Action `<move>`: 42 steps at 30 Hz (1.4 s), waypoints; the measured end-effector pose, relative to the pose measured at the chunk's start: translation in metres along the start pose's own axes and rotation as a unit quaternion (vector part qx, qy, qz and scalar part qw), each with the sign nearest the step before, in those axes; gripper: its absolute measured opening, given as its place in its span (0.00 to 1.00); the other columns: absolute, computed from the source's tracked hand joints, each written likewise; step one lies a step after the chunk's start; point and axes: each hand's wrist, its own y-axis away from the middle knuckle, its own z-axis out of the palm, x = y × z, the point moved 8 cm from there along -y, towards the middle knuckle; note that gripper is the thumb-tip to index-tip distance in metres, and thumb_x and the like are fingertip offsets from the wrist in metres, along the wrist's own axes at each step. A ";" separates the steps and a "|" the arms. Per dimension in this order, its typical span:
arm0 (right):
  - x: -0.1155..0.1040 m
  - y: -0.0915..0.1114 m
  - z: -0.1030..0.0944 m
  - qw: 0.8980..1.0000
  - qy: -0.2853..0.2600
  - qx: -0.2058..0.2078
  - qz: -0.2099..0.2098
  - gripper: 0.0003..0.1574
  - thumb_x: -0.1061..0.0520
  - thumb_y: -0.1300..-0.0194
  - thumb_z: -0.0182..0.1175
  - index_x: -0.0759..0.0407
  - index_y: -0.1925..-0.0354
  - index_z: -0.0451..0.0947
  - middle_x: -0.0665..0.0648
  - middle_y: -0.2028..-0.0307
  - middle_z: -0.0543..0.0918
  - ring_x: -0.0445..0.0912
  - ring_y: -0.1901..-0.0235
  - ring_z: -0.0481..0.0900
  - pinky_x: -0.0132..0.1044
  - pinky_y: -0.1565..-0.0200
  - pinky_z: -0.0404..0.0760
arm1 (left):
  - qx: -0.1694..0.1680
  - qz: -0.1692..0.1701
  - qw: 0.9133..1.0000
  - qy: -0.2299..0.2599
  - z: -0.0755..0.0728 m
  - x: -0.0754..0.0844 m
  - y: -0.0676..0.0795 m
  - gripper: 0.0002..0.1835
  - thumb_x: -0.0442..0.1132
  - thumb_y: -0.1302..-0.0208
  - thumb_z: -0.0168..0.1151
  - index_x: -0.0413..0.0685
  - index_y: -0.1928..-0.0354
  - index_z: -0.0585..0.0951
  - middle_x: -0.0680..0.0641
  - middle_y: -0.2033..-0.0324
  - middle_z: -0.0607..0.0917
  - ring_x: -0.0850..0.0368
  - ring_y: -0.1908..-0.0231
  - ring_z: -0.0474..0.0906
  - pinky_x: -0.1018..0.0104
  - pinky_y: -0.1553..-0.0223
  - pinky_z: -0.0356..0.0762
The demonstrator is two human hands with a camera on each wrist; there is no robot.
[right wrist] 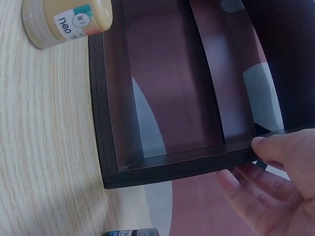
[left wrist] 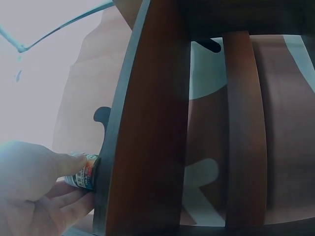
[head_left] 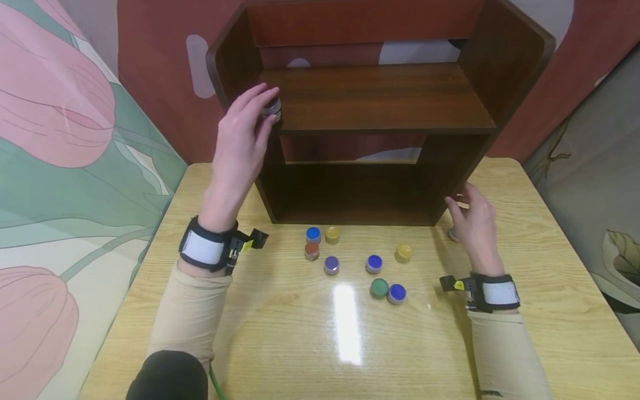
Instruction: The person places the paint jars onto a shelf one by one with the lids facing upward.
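Left hand (head_left: 239, 133) pinches jar (head_left: 272, 108), likely light, stiff; grip sides. Right hand (head_left: 475, 222) at shelf (head_left: 380, 103), fingers' hold unclear.

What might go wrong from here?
The jar in the left hand, raised by the left edge of the shelf, might slip and fall. The right hand, at the right edge, could shift the shelf if it pulls, or knock the second jar close by.

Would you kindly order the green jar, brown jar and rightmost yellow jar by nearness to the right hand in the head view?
1. Rightmost yellow jar, left of the right hand.
2. Green jar, front middle.
3. Brown jar, farthest left of the three.
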 end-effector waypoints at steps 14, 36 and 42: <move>0.001 0.000 0.000 1.000 -0.002 0.000 0.002 0.24 0.56 0.27 0.56 0.63 0.37 0.72 0.69 0.44 0.82 0.62 0.47 0.83 0.58 0.51 0.82 | -0.009 -0.021 1.000 -0.008 0.008 -0.006 -0.005 0.23 0.39 0.28 0.56 0.53 0.32 0.75 0.47 0.30 0.73 0.54 0.30 0.70 0.63 0.28 0.66; 0.002 0.000 0.000 1.000 -0.001 -0.003 0.003 0.24 0.55 0.27 0.56 0.63 0.37 0.72 0.69 0.44 0.82 0.63 0.47 0.83 0.59 0.51 0.82 | -0.030 -0.046 0.998 -0.039 0.016 -0.014 -0.009 0.25 0.39 0.27 0.56 0.53 0.30 0.72 0.47 0.28 0.70 0.52 0.28 0.68 0.62 0.27 0.65; 0.002 0.000 0.001 1.000 0.000 -0.002 0.002 0.24 0.55 0.27 0.56 0.63 0.37 0.72 0.69 0.44 0.82 0.63 0.47 0.83 0.59 0.51 0.82 | -0.034 -0.050 0.997 -0.053 0.018 -0.014 -0.010 0.25 0.39 0.27 0.56 0.53 0.29 0.71 0.46 0.27 0.69 0.51 0.28 0.68 0.61 0.28 0.66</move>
